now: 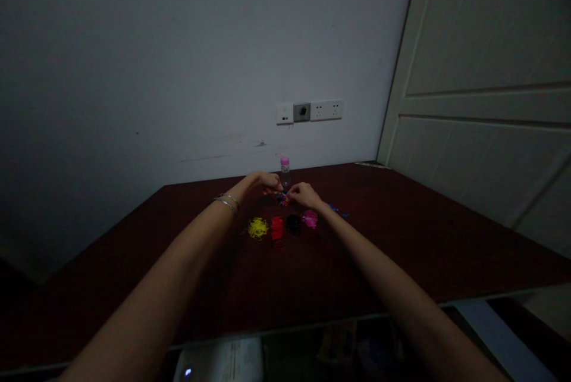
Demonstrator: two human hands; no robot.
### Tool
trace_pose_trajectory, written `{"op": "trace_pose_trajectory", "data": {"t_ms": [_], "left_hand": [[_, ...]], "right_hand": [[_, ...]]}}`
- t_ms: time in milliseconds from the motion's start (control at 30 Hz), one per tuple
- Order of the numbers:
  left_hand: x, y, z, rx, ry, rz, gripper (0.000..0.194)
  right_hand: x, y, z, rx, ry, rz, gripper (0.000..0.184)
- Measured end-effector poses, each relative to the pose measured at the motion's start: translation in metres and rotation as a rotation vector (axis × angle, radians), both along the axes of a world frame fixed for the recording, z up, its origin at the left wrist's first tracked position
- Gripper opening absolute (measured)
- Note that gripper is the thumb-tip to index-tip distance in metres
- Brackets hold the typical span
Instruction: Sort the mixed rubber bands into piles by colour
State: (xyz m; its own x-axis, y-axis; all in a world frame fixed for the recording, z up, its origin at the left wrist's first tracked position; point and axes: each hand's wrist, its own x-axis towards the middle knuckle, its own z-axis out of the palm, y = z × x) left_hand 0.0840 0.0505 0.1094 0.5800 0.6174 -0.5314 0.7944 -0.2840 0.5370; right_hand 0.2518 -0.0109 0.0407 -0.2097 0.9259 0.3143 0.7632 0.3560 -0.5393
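Both bare hands reach out over a dark red table (401,233), arms stretched forward from either side. The left hand (270,182) comes in with its fingers bent down, and the right hand (306,196) faces it with thumb and fingertips drawn together; a small gap lies between them. The mixed pile (282,199), a little heap of many-coloured strands, sits in that gap, at the fingertips of both hands. Whether either hand pinches a strand I cannot tell, since the fingers are small and dim. Just behind the mixed pile a clear bottle (285,174) with a pink cap stands upright. Nearer the person, four heaps lie in a row, from left to right: the yellow pile (257,228), loose and stringy; the red pile (277,228), longer from front to back; the black pile (293,224), hard to make out against the wood; and the pink pile (309,219), close by the right wrist. A few blue strands (333,207) lie beyond the right forearm. Thin bracelets (227,202) circle the left wrist. Behind the table rises a pale wall (178,60) with sockets (326,110) in a row of plates, and a panelled door (482,60) stands at the right.
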Motion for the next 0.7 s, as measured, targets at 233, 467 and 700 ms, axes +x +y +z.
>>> {"op": "trace_pose_trajectory", "data": {"t_ms": [233, 467, 700], "left_hand": [[-0.003, -0.002, 0.002, -0.009, 0.005, -0.041, 0.017], [-0.009, -0.001, 0.002, -0.100, -0.038, -0.032, 0.018], [-0.009, -0.002, -0.001, -0.071, -0.161, -0.012, 0.020]], "right_hand": [[0.004, 0.002, 0.001, -0.013, -0.015, -0.062, 0.022], [0.020, 0.009, -0.008, -0.003, -0.008, -0.120, 0.033], [0.053, 0.014, -0.019, 0.001, 0.017, -0.174, 0.032]]}}
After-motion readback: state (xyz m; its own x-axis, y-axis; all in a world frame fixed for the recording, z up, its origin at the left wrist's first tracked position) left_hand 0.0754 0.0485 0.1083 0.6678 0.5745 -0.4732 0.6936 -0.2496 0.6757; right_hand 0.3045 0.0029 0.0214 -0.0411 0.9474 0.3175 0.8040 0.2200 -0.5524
